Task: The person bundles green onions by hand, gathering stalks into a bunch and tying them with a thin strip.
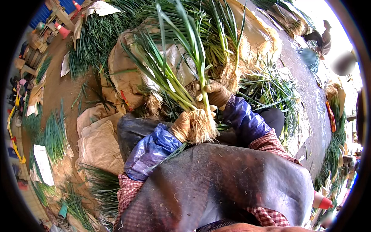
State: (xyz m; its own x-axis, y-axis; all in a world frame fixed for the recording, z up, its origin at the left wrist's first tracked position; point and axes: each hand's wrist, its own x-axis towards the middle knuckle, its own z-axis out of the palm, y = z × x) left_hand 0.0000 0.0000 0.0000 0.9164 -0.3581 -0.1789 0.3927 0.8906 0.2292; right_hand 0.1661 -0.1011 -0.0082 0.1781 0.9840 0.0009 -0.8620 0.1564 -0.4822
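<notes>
Gloved in tan, my left hand point(182, 125) is closed round the lower stems of a bunch of green onions point(176, 91), just beside their pale stringy roots point(203, 125). My right hand point(217, 94), gloved alike, pinches a thicker green onion stalk point(202, 73) at its whitish lower part, close to the same bunch. The long green leaves lean up and away from me. Behind the hands lies a big pile of green onions point(216, 50) with roots toward me, partly on tan sacking point(123, 77). A dark apron point(216, 181) covers my lap.
Loose trimmed leaves point(270, 91) lie to the right of my right hand. Folded tan sacks point(102, 149) and further onion bundles point(54, 135) are on the left. A traffic cone point(62, 30) stands far left, another cone point(322, 202) lower right. A person point(324, 38) is far right.
</notes>
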